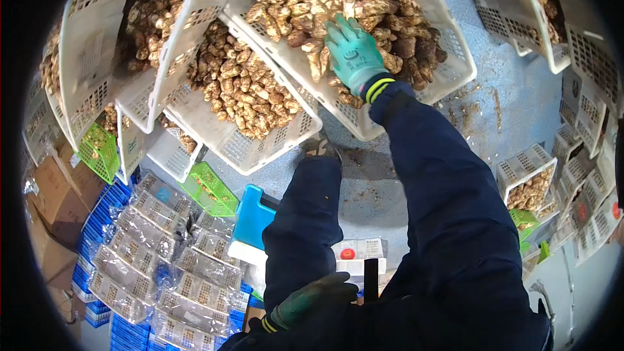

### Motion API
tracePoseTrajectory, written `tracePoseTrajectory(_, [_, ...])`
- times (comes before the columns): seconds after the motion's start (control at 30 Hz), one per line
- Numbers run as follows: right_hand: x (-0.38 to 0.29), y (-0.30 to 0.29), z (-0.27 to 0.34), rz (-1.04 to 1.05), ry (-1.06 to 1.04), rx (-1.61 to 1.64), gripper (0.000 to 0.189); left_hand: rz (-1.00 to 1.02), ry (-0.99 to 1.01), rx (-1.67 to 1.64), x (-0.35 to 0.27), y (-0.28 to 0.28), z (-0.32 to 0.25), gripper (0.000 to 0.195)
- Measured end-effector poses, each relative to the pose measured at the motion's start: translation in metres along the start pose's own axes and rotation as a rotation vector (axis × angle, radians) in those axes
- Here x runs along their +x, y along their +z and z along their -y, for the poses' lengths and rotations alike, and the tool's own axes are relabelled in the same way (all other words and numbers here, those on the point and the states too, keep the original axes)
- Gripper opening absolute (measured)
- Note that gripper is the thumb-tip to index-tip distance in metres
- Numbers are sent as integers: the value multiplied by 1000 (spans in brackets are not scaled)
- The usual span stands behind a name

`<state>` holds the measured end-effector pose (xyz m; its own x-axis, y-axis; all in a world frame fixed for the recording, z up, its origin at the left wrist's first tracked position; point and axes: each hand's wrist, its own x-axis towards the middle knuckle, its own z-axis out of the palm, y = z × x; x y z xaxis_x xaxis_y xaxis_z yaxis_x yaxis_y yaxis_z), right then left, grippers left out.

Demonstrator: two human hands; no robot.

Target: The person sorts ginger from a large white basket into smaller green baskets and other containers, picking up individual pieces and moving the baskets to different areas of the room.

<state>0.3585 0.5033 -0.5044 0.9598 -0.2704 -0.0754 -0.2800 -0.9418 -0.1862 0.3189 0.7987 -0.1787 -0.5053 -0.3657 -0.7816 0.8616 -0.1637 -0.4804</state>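
My right hand (355, 56), in a green coated glove, rests palm down on a heap of thick-stemmed brown mushrooms (317, 0). Its fingers are extended and slightly apart, and no mushroom shows in its grasp. The heap lies in a large white plastic crate (460, 58) with slotted walls. My left hand (314, 300), also gloved, lies low against my body with the fingers pointing right; its palm is hidden. To the left of the heap, smaller mushrooms (248, 90) fill part of another white crate (234, 153).
More mushroom-filled crates (168, 58) crowd the left. Green baskets (209, 187) and a blue plastic stool (253, 219) stand below them. Plastic-wrapped baskets (126, 248) rest on blue crates (92, 253). Further crates (526, 170) line the right. Debris marks the blue floor (468, 107).
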Motion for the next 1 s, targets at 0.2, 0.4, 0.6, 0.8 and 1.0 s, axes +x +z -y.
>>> tracePoseTrajectory(0.2, [-87, -36, -38, -26, 113, 141, 58, -72, -73, -117, 9, -11, 21, 61])
tracePoseTrajectory(0.4, [-102, -63, -56, -160, 354, 329, 45, -232, -33, 35, 22, 36, 9, 38])
tracePoseTrajectory(0.6, [-48, 12, -24, 1, 33, 315, 37, -90, 0, 51, 28, 11, 14, 54])
tracePoseTrajectory(0.8, [-104, -30, -51, 31, 87, 185, 39, -26, -38, 20, 12, 3, 12, 68])
tracePoseTrajectory(1.0, [-26, -70, 15, -103, 68, 350, 37, 72, 92, -61, -1, 6, 4, 55])
